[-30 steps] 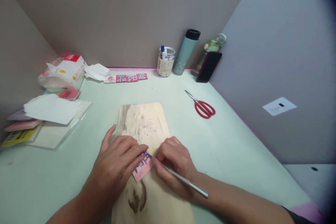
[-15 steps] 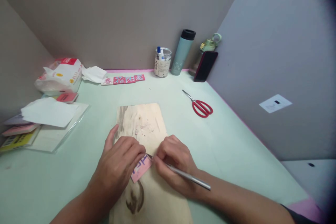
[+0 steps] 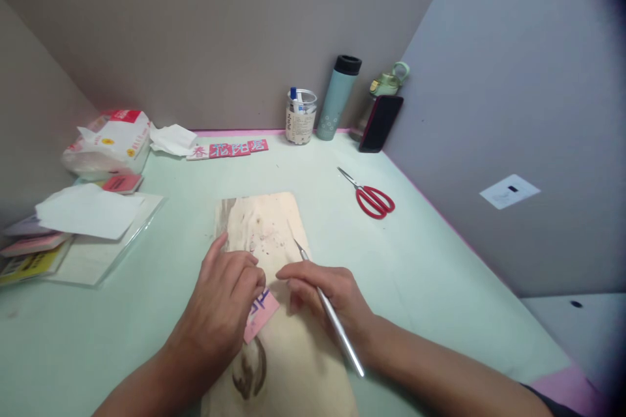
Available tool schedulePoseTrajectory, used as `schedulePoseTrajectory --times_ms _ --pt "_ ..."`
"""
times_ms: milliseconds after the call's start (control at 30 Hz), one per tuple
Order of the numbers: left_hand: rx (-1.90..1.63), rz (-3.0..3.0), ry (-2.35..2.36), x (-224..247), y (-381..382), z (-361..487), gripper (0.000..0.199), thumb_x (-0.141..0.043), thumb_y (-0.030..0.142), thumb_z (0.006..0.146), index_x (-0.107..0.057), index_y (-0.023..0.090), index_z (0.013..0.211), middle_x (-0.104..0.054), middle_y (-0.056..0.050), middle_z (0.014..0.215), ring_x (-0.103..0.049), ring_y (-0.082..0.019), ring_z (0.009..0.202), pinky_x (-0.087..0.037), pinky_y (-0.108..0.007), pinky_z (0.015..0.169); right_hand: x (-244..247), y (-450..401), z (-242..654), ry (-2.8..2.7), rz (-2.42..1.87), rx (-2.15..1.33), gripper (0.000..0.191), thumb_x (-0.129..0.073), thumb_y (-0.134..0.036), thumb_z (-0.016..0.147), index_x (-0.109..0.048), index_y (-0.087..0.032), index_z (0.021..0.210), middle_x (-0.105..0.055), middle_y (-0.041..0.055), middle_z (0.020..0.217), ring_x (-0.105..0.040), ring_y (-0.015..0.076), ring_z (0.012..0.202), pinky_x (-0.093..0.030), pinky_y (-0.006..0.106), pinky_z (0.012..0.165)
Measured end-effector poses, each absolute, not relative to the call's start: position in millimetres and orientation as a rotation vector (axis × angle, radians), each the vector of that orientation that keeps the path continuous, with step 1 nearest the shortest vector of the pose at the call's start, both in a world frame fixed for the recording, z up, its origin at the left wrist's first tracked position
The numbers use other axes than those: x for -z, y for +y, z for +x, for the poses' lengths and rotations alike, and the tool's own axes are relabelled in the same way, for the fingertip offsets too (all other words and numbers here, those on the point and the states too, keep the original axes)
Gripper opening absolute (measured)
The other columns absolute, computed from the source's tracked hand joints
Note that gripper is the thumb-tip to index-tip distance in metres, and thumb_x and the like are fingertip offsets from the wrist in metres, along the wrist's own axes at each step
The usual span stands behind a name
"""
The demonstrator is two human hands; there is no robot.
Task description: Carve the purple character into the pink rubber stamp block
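Note:
A pink piece with purple strokes (image 3: 261, 318) lies on a pale wooden board (image 3: 293, 352), partly covered by my left hand (image 3: 220, 300). The fingers of that hand are curled over the piece's upper left part and press it against the board. My right hand (image 3: 332, 293) is just right of the piece, closed around a silver craft knife (image 3: 337, 329). The knife's thin blade points up and away over the board, apart from the pink piece. My right thumb and forefinger reach toward the left hand.
Red-handled scissors (image 3: 374, 201) lie right of the board. Behind stand a pen jar (image 3: 300, 124), a blue bottle (image 3: 337, 101) and a phone (image 3: 381, 124). Lettered pink pieces (image 3: 229, 149) lie at the back; a tissue pack (image 3: 115, 143) and papers (image 3: 90, 212) are left.
The knife has swung from pointing left at the pink piece to pointing up and away. My right forefinger and thumb have stretched toward the left. My left hand stays on the piece.

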State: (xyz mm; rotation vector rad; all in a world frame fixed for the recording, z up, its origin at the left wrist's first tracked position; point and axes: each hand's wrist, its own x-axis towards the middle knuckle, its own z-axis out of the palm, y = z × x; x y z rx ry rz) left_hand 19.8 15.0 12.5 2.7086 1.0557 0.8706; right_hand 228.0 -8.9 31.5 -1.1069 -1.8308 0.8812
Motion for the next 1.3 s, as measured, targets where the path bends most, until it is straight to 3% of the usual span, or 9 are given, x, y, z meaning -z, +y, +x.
schedulePoseTrajectory --times_ms 167,333,833,1033,1200,1300 --pt "-0.949 2.681 1.042 -13.3 12.6 21.3 0.021 -0.041 0.000 0.096 -0.048 0.019 0.090 -0.052 -0.003 0.086 -0.055 -0.021 0.099 -0.028 -0.064 0.114 -32.5 -12.4 221.4 -1.843 -1.239 -0.938 0.023 -0.073 -0.039 0.088 -0.059 -0.021 0.090 -0.057 -0.0046 0.069 -0.050 0.0119 0.059 -0.041 0.024 0.058" --pt "-1.006 2.639 0.990 -11.8 12.1 23.2 0.020 -0.041 0.001 0.097 -0.047 0.018 0.090 -0.051 -0.003 0.086 -0.054 -0.020 0.098 -0.028 -0.062 0.115 -34.5 -12.9 216.4 -1.705 -1.280 -1.226 0.020 -0.068 -0.020 0.083 -0.049 -0.023 0.080 -0.049 -0.0082 0.063 -0.040 0.0099 0.054 -0.035 0.022 0.054" --pt "-1.069 2.526 0.959 -6.0 10.5 20.5 0.021 -0.041 0.001 0.096 -0.049 0.020 0.095 -0.052 -0.002 0.090 -0.054 -0.018 0.104 -0.025 -0.054 0.119 -39.4 -7.6 217.5 -1.300 -1.217 -1.498 0.025 -0.068 -0.016 0.077 -0.045 -0.022 0.075 -0.058 -0.0030 0.073 -0.045 0.0125 0.065 -0.037 0.026 0.061" --pt "-1.117 2.284 1.046 -6.4 7.3 12.7 0.018 -0.040 0.008 0.098 -0.048 0.024 0.098 -0.055 0.001 0.091 -0.054 -0.016 0.114 -0.022 -0.043 0.122 -36.6 -8.1 218.1 -1.294 -1.177 -1.505 0.028 -0.073 -0.021 0.079 -0.046 -0.021 0.076 -0.060 -0.0018 0.076 -0.049 0.0134 0.068 -0.039 0.027 0.064" --pt "-1.074 2.093 1.252 -5.0 6.6 9.5 0.013 -0.039 0.022 0.102 -0.050 0.028 0.105 -0.066 0.000 0.107 -0.057 -0.020 0.121 -0.028 -0.054 0.118 -34.5 -8.9 219.2 -1.309 -1.185 -1.480 0.028 -0.073 -0.023 0.082 -0.046 -0.021 0.076 -0.061 -0.0008 0.080 -0.052 0.0141 0.071 -0.041 0.027 0.066" --pt "-1.047 2.090 1.270 -3.2 8.6 7.5 0.009 -0.044 0.026 0.102 -0.052 0.029 0.102 -0.068 0.002 0.105 -0.062 -0.021 0.112 -0.030 -0.058 0.116 -33.5 -9.2 219.5 -1.314 -1.203 -1.464 0.027 -0.073 -0.020 0.081 -0.046 -0.021 0.076 -0.061 -0.0012 0.079 -0.051 0.0140 0.071 -0.041 0.027 0.066"
